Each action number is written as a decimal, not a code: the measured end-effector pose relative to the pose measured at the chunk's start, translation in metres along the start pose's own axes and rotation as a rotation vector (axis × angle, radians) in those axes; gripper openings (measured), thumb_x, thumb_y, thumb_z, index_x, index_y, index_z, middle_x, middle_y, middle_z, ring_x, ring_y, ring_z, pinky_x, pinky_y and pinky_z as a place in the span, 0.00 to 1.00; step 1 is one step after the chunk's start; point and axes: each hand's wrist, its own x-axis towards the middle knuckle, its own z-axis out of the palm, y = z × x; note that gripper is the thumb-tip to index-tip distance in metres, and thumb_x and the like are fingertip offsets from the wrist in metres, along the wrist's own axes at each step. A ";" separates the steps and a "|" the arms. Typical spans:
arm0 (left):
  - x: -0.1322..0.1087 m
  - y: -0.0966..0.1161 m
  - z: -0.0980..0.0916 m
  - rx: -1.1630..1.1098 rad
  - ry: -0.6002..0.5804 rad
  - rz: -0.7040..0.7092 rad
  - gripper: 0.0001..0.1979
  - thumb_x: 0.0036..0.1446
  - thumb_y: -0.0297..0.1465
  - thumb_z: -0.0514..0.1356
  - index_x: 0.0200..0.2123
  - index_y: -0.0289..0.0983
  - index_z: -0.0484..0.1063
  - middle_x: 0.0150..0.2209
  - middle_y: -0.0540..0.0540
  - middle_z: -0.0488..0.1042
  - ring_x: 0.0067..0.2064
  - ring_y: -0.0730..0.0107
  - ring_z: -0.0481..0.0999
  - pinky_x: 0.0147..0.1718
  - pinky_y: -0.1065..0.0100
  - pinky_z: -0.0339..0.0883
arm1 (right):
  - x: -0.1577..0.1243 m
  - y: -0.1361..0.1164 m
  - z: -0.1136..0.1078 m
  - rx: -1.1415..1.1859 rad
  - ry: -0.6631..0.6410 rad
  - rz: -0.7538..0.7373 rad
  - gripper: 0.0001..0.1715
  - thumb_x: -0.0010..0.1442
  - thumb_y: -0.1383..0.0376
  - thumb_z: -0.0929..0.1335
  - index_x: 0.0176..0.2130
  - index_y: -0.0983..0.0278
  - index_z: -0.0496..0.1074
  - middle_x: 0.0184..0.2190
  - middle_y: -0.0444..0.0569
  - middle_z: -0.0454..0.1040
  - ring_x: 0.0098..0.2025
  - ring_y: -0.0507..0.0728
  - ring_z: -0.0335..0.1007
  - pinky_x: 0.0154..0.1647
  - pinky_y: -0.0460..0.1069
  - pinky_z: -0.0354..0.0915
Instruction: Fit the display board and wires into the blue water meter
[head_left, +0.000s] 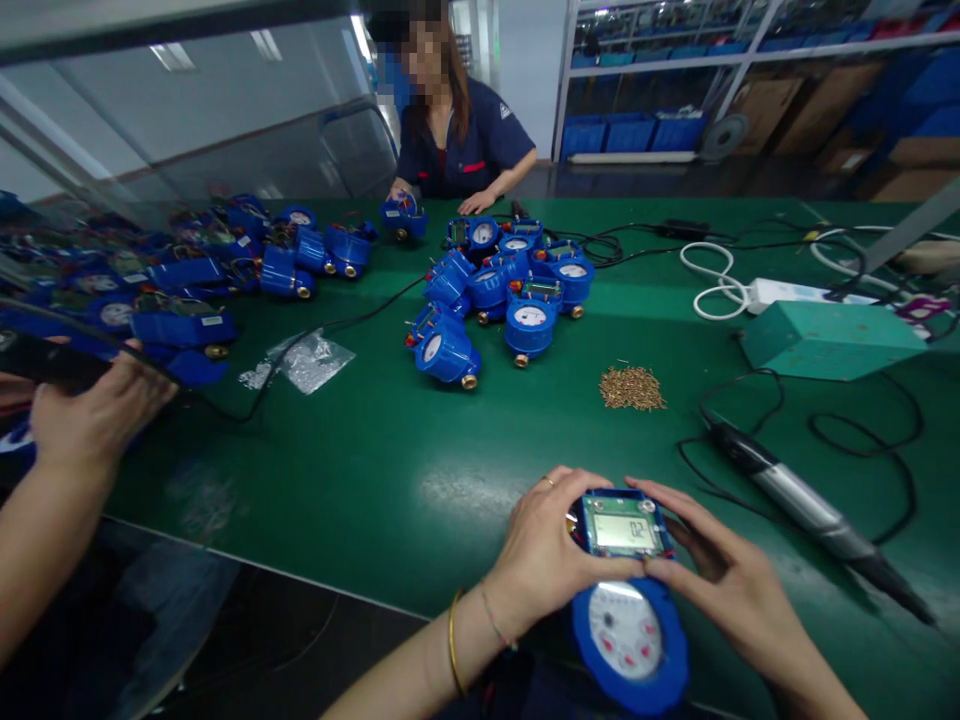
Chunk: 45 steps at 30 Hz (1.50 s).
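A blue water meter (pixel 628 640) with a round dial lies at the table's front edge, its dial toward me. Its upper box holds a green circuit board with a lit display (pixel 624 530) that reads about 0.2. My left hand (pixel 544 545) grips the box from the left, thumb along its lower edge. From the right, my right hand (pixel 720 570) holds the same box, thumb at the lower corner and fingers along the far side. An electric screwdriver (pixel 802 505) with a black cord rests to the right. Beyond the meter is a pile of small brass screws (pixel 632 388).
Several blue meters (pixel 491 285) stand mid-table, and more (pixel 202 270) crowd the left. A plastic bag (pixel 311 360) lies nearby. A green box (pixel 832 340), power strip (pixel 810 293) and cords occupy the right. One co-worker (pixel 465 130) sits opposite; another's hand (pixel 97 400) is at left.
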 end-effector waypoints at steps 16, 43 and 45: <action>0.014 -0.011 -0.032 -0.182 -0.273 0.129 0.34 0.43 0.33 0.76 0.55 0.43 0.74 0.53 0.44 0.78 0.55 0.57 0.77 0.56 0.60 0.68 | -0.005 -0.006 -0.004 -0.336 -0.033 -0.114 0.28 0.61 0.56 0.74 0.59 0.57 0.73 0.58 0.51 0.72 0.60 0.62 0.69 0.62 0.55 0.67; 0.011 -0.013 -0.030 -0.162 -0.262 0.156 0.30 0.48 0.35 0.74 0.55 0.40 0.73 0.53 0.43 0.78 0.53 0.57 0.77 0.54 0.61 0.67 | -0.003 -0.006 -0.004 -0.535 -0.020 -0.250 0.29 0.64 0.51 0.71 0.60 0.57 0.69 0.57 0.49 0.73 0.58 0.60 0.71 0.59 0.50 0.71; 0.010 -0.013 -0.032 -0.121 -0.272 0.140 0.31 0.48 0.37 0.74 0.56 0.41 0.72 0.53 0.43 0.78 0.54 0.57 0.76 0.54 0.61 0.66 | -0.004 -0.004 -0.005 -0.568 -0.016 -0.269 0.29 0.65 0.51 0.70 0.61 0.56 0.68 0.58 0.48 0.73 0.58 0.58 0.71 0.59 0.49 0.71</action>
